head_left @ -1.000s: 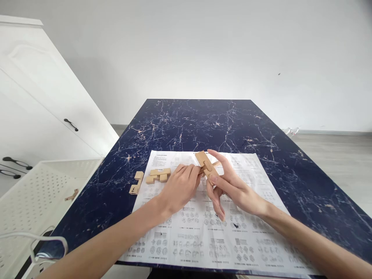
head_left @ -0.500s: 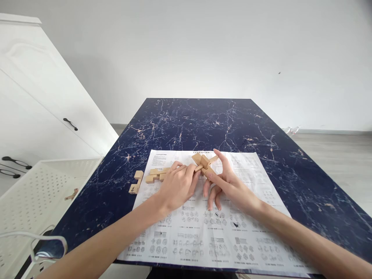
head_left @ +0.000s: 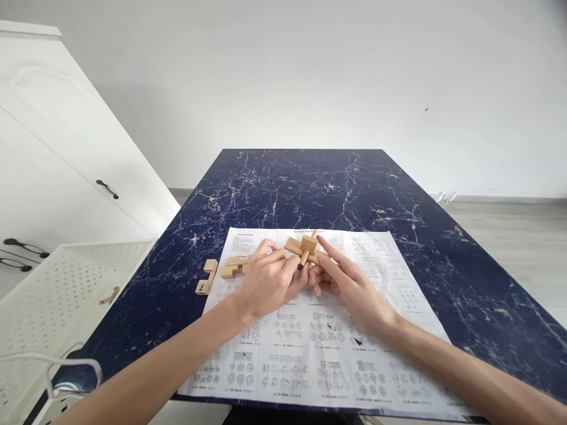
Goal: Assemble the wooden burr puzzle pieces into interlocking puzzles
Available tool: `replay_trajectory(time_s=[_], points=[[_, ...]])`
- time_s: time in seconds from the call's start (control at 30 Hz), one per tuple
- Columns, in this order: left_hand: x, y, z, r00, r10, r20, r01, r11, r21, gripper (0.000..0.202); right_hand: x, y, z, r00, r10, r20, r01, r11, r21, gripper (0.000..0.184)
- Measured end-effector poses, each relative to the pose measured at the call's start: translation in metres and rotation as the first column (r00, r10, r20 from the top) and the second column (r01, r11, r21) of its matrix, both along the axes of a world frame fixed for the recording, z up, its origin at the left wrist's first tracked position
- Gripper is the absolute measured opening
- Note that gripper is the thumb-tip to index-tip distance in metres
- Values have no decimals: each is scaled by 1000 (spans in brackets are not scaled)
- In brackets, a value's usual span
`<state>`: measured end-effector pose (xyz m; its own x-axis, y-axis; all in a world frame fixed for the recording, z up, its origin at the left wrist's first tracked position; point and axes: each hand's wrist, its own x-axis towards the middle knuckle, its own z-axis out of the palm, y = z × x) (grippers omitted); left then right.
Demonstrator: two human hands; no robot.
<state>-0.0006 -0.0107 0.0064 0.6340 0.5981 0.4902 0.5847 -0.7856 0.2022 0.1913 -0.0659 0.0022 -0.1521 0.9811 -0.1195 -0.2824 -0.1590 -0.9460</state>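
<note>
A cross-shaped wooden burr puzzle [head_left: 309, 245], made of bars crossed by a round rod, is held just above the printed sheet. My right hand [head_left: 354, 282] grips its right-hand bar between thumb and fingers. From the other side, my left hand [head_left: 268, 282] has its fingers curled at the lower end of the rod. Loose notched wooden pieces [head_left: 230, 270] lie beside my left hand, which partly covers them. Farther left, a notched wooden piece marked 3 [head_left: 206, 278] rests at the sheet's edge. The printed sheet [head_left: 283, 330] shows rows of puzzle diagrams.
The dark blue marbled table [head_left: 287, 183] reaches toward a pale wall. At left, a white perforated basket [head_left: 39, 295] contains a small wooden piece [head_left: 109, 296]. A white cable [head_left: 48, 357] loops near the table's left corner. A white cabinet [head_left: 66, 147] stands behind the basket.
The burr puzzle has been turned, so its rod now points up and away rather than to the right. My right hand's fingers have drawn in closer around it.
</note>
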Motion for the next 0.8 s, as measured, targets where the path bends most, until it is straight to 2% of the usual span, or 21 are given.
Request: replay_trajectory(time_s=[0.17, 0.33, 0.43, 0.53, 0.67, 0.73, 0.8], points=[[0, 0, 7, 999, -34, -5, 34, 999, -30, 41, -1, -3, -1, 999, -43, 5, 43, 999, -6, 88], [1, -2, 6, 996, -42, -72, 47, 997, 68, 40, 4, 1, -3, 997, -76, 18, 77, 997, -8, 85], [1, -2, 3, 998, -4, -64, 9, 997, 82, 40, 7, 6, -4, 997, -64, 45, 62, 997, 33, 79], [1, -2, -1, 997, 24, -73, -22, 999, 31, 41, 12, 13, -4, 988, -100, 116, 88, 990, 106, 69], [-1, -2, -9, 995, -29, -94, 28, 999, -17, 40, 31, 28, -1, 922, -280, 266, 225, 949, 221, 53], [-2, -1, -12, 995, -55, -87, 53, 998, -30, 37, 49, 38, 1, 849, -409, 336, 312, 900, 306, 38], [-3, 0, -14, 994, -70, -80, 66, 997, -44, 35, 71, 49, 0, 737, -553, 390, 403, 821, 404, 25]])
